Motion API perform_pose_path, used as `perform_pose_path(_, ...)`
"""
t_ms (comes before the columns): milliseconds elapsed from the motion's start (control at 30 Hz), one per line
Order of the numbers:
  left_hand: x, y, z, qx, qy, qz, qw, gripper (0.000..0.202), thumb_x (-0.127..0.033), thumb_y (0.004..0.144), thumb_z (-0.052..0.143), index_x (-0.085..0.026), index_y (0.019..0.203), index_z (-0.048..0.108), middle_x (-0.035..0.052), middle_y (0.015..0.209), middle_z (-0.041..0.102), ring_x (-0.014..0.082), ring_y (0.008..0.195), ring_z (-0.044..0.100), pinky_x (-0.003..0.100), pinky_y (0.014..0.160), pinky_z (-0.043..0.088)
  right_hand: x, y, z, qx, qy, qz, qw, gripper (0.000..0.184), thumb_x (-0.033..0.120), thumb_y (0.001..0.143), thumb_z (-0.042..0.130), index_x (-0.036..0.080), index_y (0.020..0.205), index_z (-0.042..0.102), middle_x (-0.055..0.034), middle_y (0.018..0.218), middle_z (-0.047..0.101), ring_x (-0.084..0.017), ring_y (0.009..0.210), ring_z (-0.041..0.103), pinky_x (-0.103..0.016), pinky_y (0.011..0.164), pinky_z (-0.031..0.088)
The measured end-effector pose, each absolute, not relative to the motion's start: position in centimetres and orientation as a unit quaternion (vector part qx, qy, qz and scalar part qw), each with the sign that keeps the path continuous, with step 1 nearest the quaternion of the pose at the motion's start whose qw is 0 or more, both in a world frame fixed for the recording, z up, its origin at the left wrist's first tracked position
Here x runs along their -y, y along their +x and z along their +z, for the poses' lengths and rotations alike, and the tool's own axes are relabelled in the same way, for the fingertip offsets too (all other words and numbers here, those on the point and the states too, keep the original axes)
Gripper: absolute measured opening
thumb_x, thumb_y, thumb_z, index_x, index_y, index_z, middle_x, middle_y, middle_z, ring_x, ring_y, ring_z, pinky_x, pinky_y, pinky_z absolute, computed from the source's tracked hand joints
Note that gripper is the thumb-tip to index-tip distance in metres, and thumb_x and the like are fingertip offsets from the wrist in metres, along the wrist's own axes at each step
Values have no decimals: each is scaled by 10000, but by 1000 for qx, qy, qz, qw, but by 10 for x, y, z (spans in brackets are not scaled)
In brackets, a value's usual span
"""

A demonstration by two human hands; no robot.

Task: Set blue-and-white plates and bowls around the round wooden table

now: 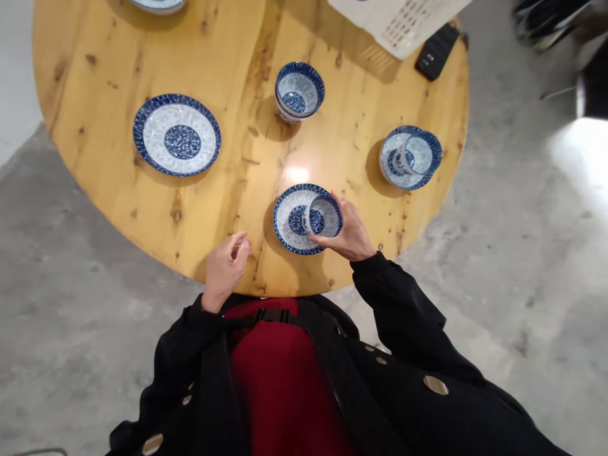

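My right hand [349, 233] is wrapped round a small clear glass [323, 217] that stands on a blue-and-white saucer [291, 218] near the table's front edge. My left hand [225, 266] rests on the wooden table [237, 183] left of that saucer, fingers curled with nothing visible in them. Further right another blue-and-white saucer [425, 142] carries a second glass [403, 158].
A larger blue-and-white plate [177, 134] lies at the left. A blue-and-white bowl [299, 90] stands at the centre back. A white slotted basket [403, 22] and a black remote-like object [437, 52] sit at the far right edge. Concrete floor surrounds the round table.
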State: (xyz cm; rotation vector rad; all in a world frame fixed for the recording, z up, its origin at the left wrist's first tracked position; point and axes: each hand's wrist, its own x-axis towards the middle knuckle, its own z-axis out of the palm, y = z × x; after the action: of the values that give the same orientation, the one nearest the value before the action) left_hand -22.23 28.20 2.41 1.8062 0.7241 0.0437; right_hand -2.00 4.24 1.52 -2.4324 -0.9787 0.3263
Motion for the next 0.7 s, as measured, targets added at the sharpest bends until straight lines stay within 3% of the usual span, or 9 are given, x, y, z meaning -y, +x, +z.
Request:
perform_pose_path(200, -288, -228, 19, -310, 767, 23, 561, 354, -356, 962, 503, -142, 1181, 679, 92, 1005, 782, 174, 822, 761, 283, 783, 568, -46, -26, 14, 355, -900, 112, 229, 1134, 583, 702, 789, 173, 1602, 234, -194, 1512, 457, -395, 1394, 430, -601, 1172, 369)
perform_pose_path(700, -304, -231, 10, -296, 783, 24, 547, 399, -389, 957, 496, -143, 1206, 687, 101, 1025, 782, 184, 849, 751, 288, 785, 576, -64, -40, 13, 348, -928, 104, 83, 1094, 661, 790, 711, 214, 1624, 161, -217, 1592, 340, -425, 1454, 361, -630, 1137, 378)
